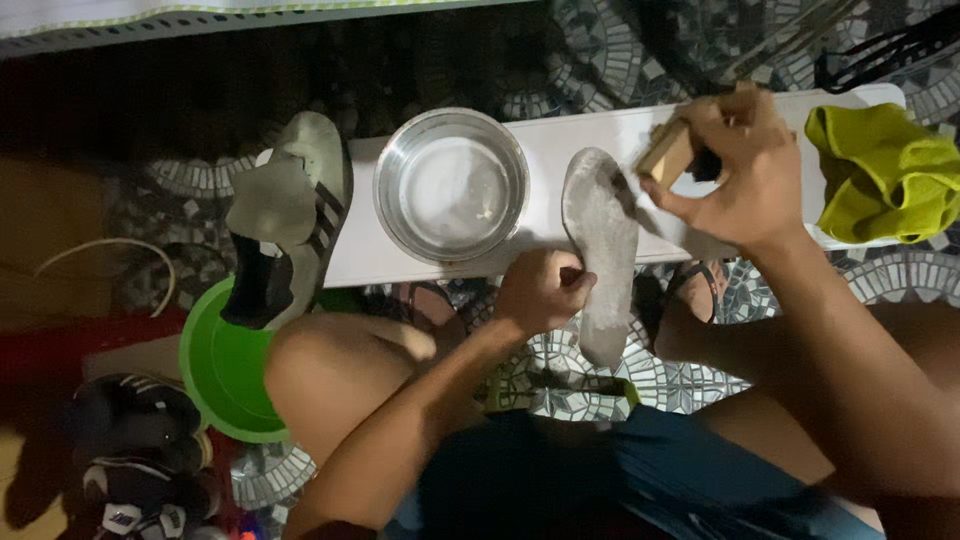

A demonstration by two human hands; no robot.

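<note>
Grey and worn, one insole (601, 240) lies across the white board's (560, 140) front edge, pinched at its side by the closed left hand (540, 290). Right hand (735, 170) grips one wooden-backed brush (668, 152) at the insole's top. One steel bowl (451, 184) and one green cloth (880, 170) also sit on the board.

brush (668, 152): only a wooden corner shows; the rest, bristles included, is hidden inside the right hand (735, 170).
insole (601, 250): its left edge at mid-length is covered by the left hand (540, 290); whether the fingertips pinch or just press cannot be told.
white board (560, 140): far right end hidden under the green cloth (885, 170).
cloth: cut off by the right picture edge.
dark shoes (135, 455): bottom left, in shadow, partly cut off by the lower edge.
sandalled feet (695, 285): mostly hidden under the board.
top left: too dark to tell.
</note>
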